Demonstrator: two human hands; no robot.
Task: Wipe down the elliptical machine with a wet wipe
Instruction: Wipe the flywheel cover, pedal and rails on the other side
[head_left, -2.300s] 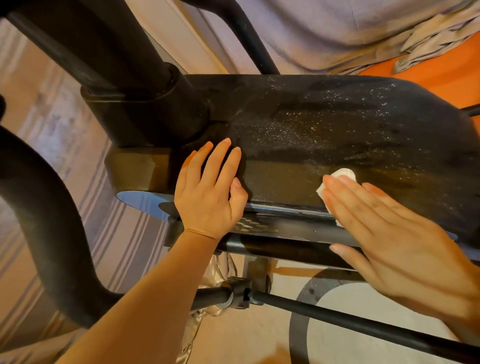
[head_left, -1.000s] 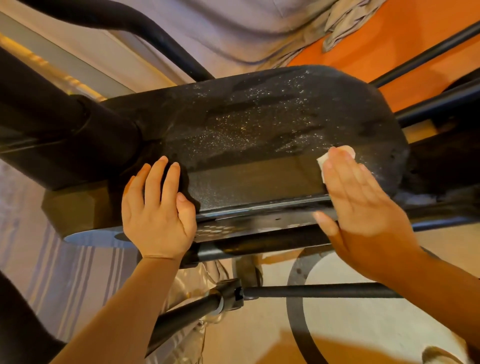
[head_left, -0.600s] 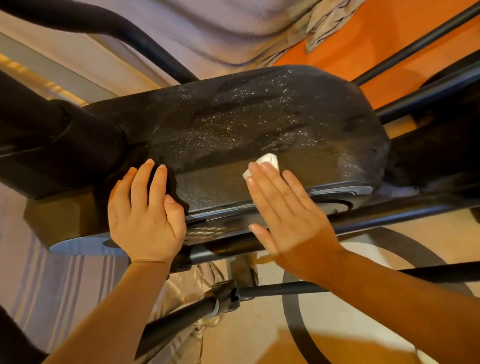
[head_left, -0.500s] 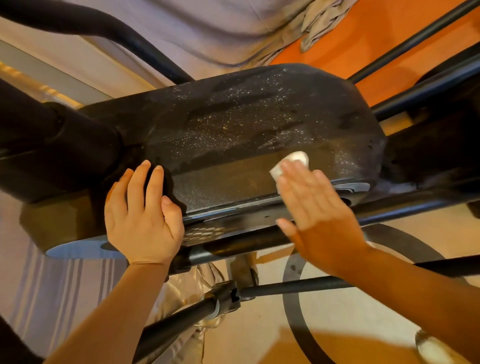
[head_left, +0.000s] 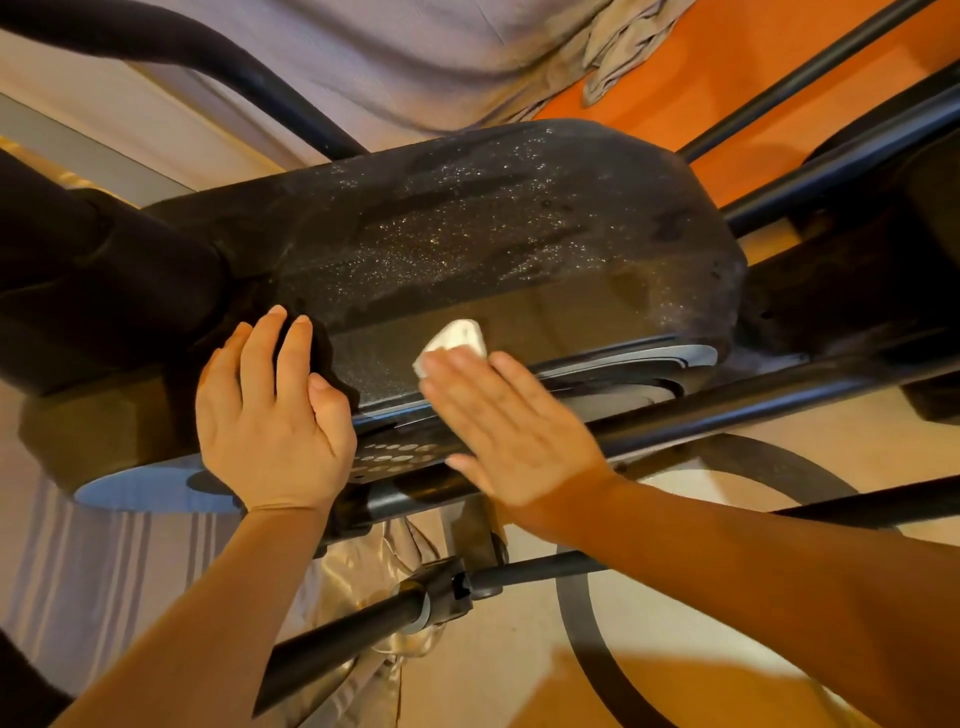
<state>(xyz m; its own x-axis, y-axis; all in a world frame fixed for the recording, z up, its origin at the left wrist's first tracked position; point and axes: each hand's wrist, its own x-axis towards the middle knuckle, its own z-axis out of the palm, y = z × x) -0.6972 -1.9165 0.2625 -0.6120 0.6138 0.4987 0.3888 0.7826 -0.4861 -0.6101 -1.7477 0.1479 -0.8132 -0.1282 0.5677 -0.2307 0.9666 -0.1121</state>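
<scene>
White wet wipe (head_left: 456, 338) lies pressed under the flat, straight fingers of the right hand (head_left: 511, 431) against the elliptical machine's black, speckled housing (head_left: 493, 234). Left hand (head_left: 270, 421) rests spread on the housing just beside it, holding nothing.

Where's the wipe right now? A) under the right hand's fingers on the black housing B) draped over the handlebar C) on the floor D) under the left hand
A: the white wipe shows under the right hand, whose straight fingers press it onto the black housing.
</scene>
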